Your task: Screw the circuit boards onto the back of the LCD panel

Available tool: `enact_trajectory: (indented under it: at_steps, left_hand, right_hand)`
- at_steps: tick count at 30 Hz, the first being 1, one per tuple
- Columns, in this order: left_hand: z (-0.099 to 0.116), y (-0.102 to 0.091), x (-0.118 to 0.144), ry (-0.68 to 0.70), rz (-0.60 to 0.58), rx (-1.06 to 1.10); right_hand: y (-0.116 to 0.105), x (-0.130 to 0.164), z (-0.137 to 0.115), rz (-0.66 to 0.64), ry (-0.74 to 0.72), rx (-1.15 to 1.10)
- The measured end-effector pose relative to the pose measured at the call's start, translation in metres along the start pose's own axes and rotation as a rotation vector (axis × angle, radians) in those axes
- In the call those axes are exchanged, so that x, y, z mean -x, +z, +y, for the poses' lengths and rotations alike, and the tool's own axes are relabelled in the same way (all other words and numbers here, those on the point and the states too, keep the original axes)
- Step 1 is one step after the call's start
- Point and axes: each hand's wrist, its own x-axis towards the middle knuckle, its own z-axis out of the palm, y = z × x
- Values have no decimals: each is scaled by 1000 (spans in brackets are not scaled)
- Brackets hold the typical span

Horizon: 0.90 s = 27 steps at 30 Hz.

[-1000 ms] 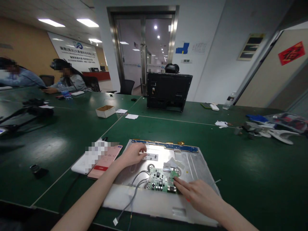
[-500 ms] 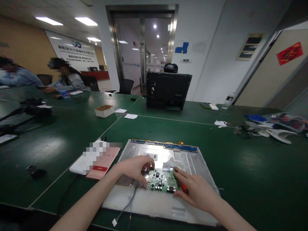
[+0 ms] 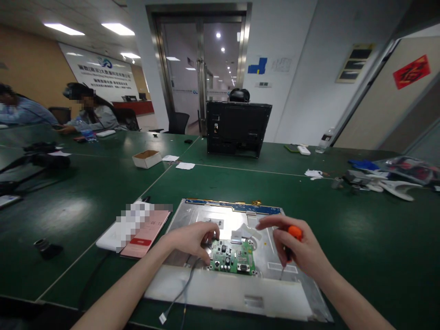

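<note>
A green circuit board [image 3: 237, 256] lies on the metal back of a flat display panel [image 3: 273, 250]. My left hand [image 3: 194, 239] is closed at the board's left edge, thumb and curled fingers gripping it. In my right hand [image 3: 304, 250] is a screwdriver [image 3: 294, 233] with an orange handle, its thin shaft pointing down over the panel's right part. The index finger of that hand stretches left, away from the board. A pale ribbon cable [image 3: 249, 231] lies behind the board. Near my left hand, a dark cable [image 3: 185, 289] with a white plug hangs over the panel's front edge.
Left of the panel lie a phone with a pink screen [image 3: 151, 229] and a white object [image 3: 115, 231]. A black monitor housing [image 3: 239, 128] stands behind, near a small open box [image 3: 147, 159]. Tools and plastic bags [image 3: 405, 169] lie at right. Two people sit at far left.
My right hand has lifted off the board's right side and moved right and up, bringing the screwdriver into clearer sight. My left hand stays at the board's left edge.
</note>
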Motion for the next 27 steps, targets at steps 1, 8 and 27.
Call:
enact_trajectory:
  at_steps: [1, 8, 27]
  left_hand:
    - [-1, 0, 0, 7, 3, 21]
    - [-15, -2, -5, 48, 143, 187]
    - [-61, 16, -55, -51, 651, -111]
  right_hand:
    - [-1, -4, -2, 10, 15, -160]
    - [2, -41, 43, -34, 233, -535]
    - [1, -54, 104, 29, 245, -590]
